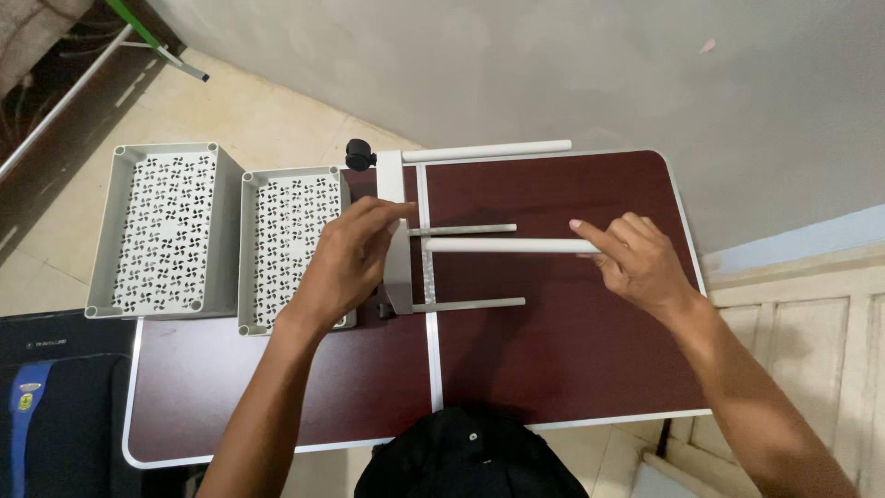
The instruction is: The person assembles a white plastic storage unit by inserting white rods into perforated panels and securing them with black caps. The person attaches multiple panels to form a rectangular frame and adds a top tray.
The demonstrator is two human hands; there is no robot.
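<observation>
From the head camera, the person's left hand (355,258) is curled over a pale grey plastic tray standing on its edge (396,235), fingers closed on its upper rim and steadying it near the middle of the dark maroon folding table with a white rim (553,369). The right hand (641,258) pinches the far end of a white round plastic tube (507,245) between thumb and fingertips, with the index finger laid along it; the tube lies level, its other end meeting the upright tray. Two thinner grey rods (470,229) already stick out sideways from that tray, one above and one below the white tube.

The tube looks light, stiff and smooth, so it would likely roll or slip if gripped loosely; a hold near its end, as now, seems to give the best aim. The tray looks light and thin-walled and would probably tip if left unsupported, so the rim is the sensible place to hold it.

A second white tube (489,150) rests right at the table's far edge, close to a small black caster wheel (359,154). Two grey perforated trays (166,231) lie flat to the left, the outer one overhanging the table edge. The right half of the tabletop offers the most room. A black bag (461,456) sits at the near edge.
</observation>
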